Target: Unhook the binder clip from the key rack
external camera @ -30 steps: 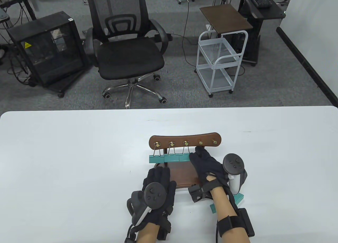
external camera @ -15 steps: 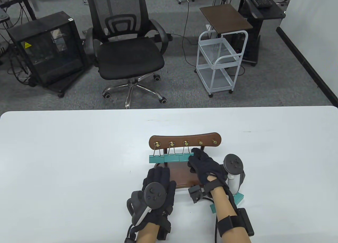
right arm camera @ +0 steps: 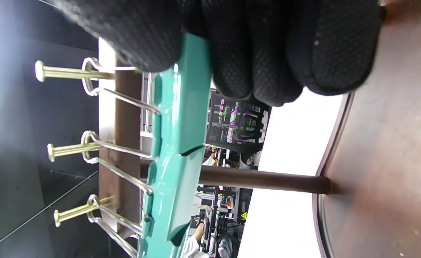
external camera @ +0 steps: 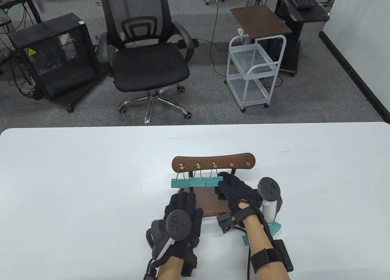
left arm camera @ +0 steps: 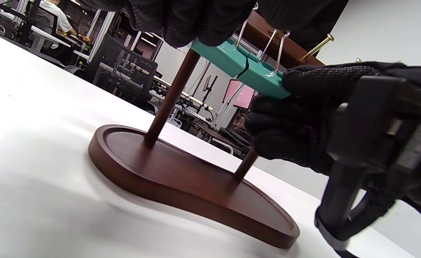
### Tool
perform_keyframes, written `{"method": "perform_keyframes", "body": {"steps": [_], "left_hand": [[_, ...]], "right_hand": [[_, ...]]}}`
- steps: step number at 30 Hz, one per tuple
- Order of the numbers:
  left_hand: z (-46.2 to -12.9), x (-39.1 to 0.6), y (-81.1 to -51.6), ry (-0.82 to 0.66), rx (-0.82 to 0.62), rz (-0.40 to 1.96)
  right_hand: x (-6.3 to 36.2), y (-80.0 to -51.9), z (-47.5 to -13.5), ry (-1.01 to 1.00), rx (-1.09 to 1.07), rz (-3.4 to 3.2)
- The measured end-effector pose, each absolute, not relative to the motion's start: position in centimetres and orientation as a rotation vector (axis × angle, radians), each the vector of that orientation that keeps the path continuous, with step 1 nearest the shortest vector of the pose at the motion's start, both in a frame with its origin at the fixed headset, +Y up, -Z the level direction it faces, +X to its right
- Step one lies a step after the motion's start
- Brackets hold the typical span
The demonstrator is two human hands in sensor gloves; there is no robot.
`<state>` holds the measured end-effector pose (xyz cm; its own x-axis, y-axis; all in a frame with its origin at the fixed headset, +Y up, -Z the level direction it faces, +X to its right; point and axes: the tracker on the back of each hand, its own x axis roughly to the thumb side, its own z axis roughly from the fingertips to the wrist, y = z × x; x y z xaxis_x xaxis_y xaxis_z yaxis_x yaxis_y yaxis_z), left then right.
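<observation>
A: What occupies the left of the scene?

B: The left hand (external camera: 182, 214), palm down, rests its fingertips on the near rim of the key rack base (external camera: 210, 204). The fingers lie extended and hold nothing. A tracker (external camera: 178, 225) is strapped to the back of the hand.

A: And at the centre?

B: A wooden key rack (external camera: 213, 162) stands on the white table (external camera: 76, 185). Its top bar carries five brass pegs. Three teal binder clips hang side by side from the three left pegs by their wire handles; the two right pegs (external camera: 239, 164) carry nothing. In order: the leftmost clip (external camera: 179, 183), the middle clip (external camera: 197, 182) and the rightmost clip (external camera: 213, 181), their bodies touching edge to edge.

A: Where is the right hand?

B: The right hand (external camera: 236, 191) reaches in at the rightmost clip. In the right wrist view the thumb lies on one face of the teal body (right arm camera: 187, 89) and the fingers (right arm camera: 268, 53) curl against the other, so the hand pinches this clip. The wire handle (right arm camera: 92, 77) is looped over its brass peg (right arm camera: 67, 73); the clip is not yet unhooked. The left wrist view shows the same glove closed on the clip's end (left arm camera: 268, 80).

A: Farther right?

B: Two more teal clips (external camera: 275, 228) lie on the table beside the right wrist, partly hidden by the forearm.
</observation>
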<state>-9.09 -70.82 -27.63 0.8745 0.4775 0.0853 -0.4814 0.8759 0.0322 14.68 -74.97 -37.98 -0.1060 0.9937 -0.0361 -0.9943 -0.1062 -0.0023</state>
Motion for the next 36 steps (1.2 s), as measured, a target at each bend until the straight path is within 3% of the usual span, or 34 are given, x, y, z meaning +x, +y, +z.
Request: {"method": "perform_keyframes", "body": {"steps": [36], "left_hand": [[-27.6, -9.0, -70.9, -0.075, 0.053, 0.498]], "right_hand": [[15.8, -74.7, -37.5, -0.018, 0.007, 1.585]]}}
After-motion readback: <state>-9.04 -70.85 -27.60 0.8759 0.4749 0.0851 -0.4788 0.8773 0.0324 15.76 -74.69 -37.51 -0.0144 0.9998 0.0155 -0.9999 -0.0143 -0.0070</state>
